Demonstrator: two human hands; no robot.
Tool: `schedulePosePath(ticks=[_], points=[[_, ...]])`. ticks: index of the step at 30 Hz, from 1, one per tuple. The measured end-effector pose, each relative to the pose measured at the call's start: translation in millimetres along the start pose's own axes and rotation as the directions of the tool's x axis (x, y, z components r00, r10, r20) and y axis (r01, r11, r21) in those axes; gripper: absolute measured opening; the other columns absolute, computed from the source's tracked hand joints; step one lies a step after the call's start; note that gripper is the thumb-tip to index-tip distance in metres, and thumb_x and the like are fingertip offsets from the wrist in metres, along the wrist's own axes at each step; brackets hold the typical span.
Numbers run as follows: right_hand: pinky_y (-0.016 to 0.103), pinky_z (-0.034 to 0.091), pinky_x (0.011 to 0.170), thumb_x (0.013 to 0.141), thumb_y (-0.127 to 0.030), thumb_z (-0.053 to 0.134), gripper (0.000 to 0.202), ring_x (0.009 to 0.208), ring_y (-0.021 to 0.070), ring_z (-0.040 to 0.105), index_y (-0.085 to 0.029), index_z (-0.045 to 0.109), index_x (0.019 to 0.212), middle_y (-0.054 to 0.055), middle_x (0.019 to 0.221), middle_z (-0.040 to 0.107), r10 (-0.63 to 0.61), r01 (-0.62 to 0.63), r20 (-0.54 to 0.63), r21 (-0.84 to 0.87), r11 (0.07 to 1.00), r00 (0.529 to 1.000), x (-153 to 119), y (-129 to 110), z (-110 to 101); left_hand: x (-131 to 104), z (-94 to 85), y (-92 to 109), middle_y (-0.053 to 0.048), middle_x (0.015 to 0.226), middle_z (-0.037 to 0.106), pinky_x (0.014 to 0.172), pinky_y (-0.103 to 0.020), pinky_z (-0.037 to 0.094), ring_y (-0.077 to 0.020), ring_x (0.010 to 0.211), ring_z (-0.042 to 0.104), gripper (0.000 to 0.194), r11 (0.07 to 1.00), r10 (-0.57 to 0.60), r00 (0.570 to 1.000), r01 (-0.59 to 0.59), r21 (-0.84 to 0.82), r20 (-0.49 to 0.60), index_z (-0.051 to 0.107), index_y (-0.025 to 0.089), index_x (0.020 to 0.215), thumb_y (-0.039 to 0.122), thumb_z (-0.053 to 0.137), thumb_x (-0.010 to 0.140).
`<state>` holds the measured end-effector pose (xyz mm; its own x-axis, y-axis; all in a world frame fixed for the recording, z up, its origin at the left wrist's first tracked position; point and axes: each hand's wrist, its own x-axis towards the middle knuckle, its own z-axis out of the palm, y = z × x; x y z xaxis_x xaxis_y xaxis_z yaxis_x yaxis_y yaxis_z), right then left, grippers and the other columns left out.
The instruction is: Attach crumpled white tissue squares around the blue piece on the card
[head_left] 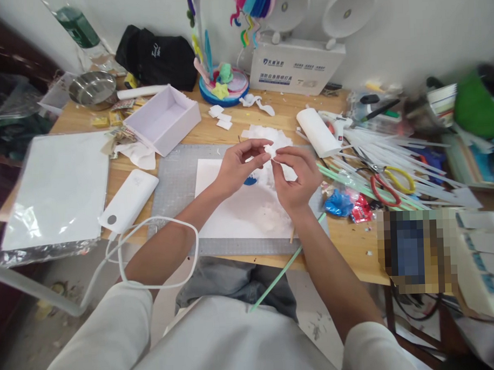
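Observation:
Both hands meet over the middle of the desk, around a small white fluffy piece (272,151). My left hand (241,164) pinches its left side between thumb and fingertips. From the right, my right hand (297,175) grips it with thumb and index finger. Beneath the hands lies a white sheet (219,207) on a grey cutting mat (174,179). White fluffy material (268,216) rests on the sheet, and more white pieces (265,133) lie behind the hands. A bit of something blue (250,181) shows below my left fingers.
An open white box (163,120), a white power bank (130,200) with a looped cable and a bagged white sheet (60,180) are at the left. A white roll (318,133), scissors (385,190) and pale strips lie right. A green stem (280,275) crosses the desk's front edge.

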<state>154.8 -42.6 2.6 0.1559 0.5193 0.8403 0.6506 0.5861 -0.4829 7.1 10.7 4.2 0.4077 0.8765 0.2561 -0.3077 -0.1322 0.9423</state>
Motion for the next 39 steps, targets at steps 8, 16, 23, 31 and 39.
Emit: schedulePosePath(ticks=[8, 16, 23, 31, 39], points=[[0.042, 0.061, 0.089, 0.085, -0.023, 0.069, 0.020, 0.103, 0.0228, 0.068, -0.023, 0.070, 0.105, 0.009, 0.110, 0.069, 0.166, -0.182, 0.139, 0.109, 0.977, 0.976, -2.0, -7.6, -1.2, -4.3, -1.6, -0.1, -0.005, 0.108, 0.068, 0.085, -0.021, 0.060, -0.0098, 0.093, 0.070, 0.031, 0.973, 0.161, 0.986, -0.152, 0.172, -0.043, 0.073, 0.021, 0.108, 0.039, 0.079, 0.084], [0.031, 0.062, 0.075, 0.089, -0.035, 0.070, 0.013, 0.090, 0.0160, 0.070, -0.025, 0.072, 0.097, 0.002, 0.095, 0.071, 0.384, -0.397, 0.098, 0.233, 0.888, 0.918, -6.5, -5.1, 1.3, -8.0, 3.4, 4.2, -0.005, 0.105, 0.074, 0.090, -0.025, 0.063, -0.0132, 0.099, 0.073, 0.034, 0.968, 0.185, 0.983, -0.179, 0.179, -0.018, 0.069, 0.020, 0.112, 0.038, 0.078, 0.085], [0.034, 0.064, 0.074, 0.088, -0.029, 0.070, 0.012, 0.091, 0.0173, 0.069, -0.025, 0.073, 0.099, 0.004, 0.098, 0.072, 0.312, -0.330, 0.124, 0.159, 0.931, 0.942, -2.1, -12.5, -1.4, -5.4, 3.1, -1.2, -0.003, 0.091, 0.076, 0.081, -0.021, 0.062, -0.0099, 0.085, 0.074, 0.024, 0.966, 0.186, 0.978, -0.163, 0.202, -0.098, 0.074, 0.017, 0.089, 0.039, 0.081, 0.081], [0.032, 0.064, 0.075, 0.089, -0.031, 0.070, 0.013, 0.095, 0.0181, 0.070, -0.024, 0.073, 0.098, 0.005, 0.100, 0.072, 0.365, -0.388, 0.136, 0.224, 0.894, 0.921, -3.3, -12.1, -1.5, -5.5, 4.2, -1.7, -0.003, 0.090, 0.077, 0.080, -0.021, 0.062, -0.0104, 0.085, 0.074, 0.021, 0.966, 0.200, 0.974, -0.178, 0.188, -0.107, 0.074, 0.017, 0.088, 0.037, 0.079, 0.083], [0.030, 0.064, 0.075, 0.087, -0.033, 0.072, 0.010, 0.093, 0.0164, 0.071, -0.024, 0.073, 0.090, 0.004, 0.096, 0.073, 0.445, -0.458, 0.113, 0.303, 0.836, 0.888, -4.4, -9.1, 2.8, -8.5, 7.1, 1.2, -0.005, 0.096, 0.076, 0.084, -0.023, 0.063, -0.0118, 0.092, 0.074, 0.021, 0.957, 0.206, 0.974, -0.181, 0.226, -0.092, 0.074, 0.016, 0.090, 0.036, 0.078, 0.084]])
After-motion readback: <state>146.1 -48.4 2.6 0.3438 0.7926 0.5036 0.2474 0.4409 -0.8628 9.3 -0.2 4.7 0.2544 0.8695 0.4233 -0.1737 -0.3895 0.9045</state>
